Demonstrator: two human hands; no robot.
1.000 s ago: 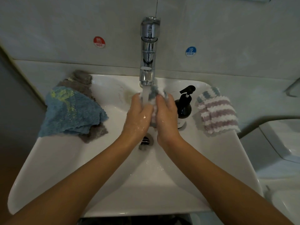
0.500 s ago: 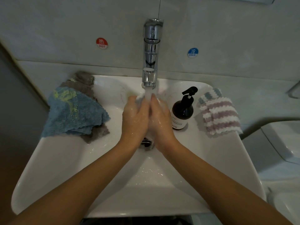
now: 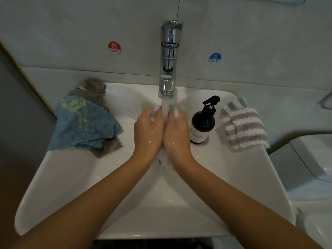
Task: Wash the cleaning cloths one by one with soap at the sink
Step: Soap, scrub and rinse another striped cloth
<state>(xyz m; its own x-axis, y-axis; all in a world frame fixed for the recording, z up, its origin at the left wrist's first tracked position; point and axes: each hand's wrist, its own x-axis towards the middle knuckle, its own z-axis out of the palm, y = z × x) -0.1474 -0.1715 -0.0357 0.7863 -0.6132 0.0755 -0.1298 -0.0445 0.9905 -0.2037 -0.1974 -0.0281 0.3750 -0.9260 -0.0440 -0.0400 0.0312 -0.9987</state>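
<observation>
Under the running chrome tap (image 3: 168, 56), my left hand (image 3: 148, 131) and my right hand (image 3: 177, 134) press together around a small pale wet cloth (image 3: 177, 106), which pokes out past the fingertips. Water falls between the hands. A blue cloth (image 3: 84, 124) lies over a grey cloth (image 3: 95, 88) on the sink's left rim. On the right rim lies a striped pink-and-white cloth (image 3: 242, 125). A dark soap pump bottle (image 3: 203, 124) stands just right of my right hand.
The white sink (image 3: 71, 177) fills the middle of the view, its drain hidden under my hands. Hot and cold stickers mark the grey wall behind. A white toilet (image 3: 312, 159) stands at the right.
Both hands have shifted a little against each other while rubbing the cloth under the water; less of the cloth shows now than a second ago.
</observation>
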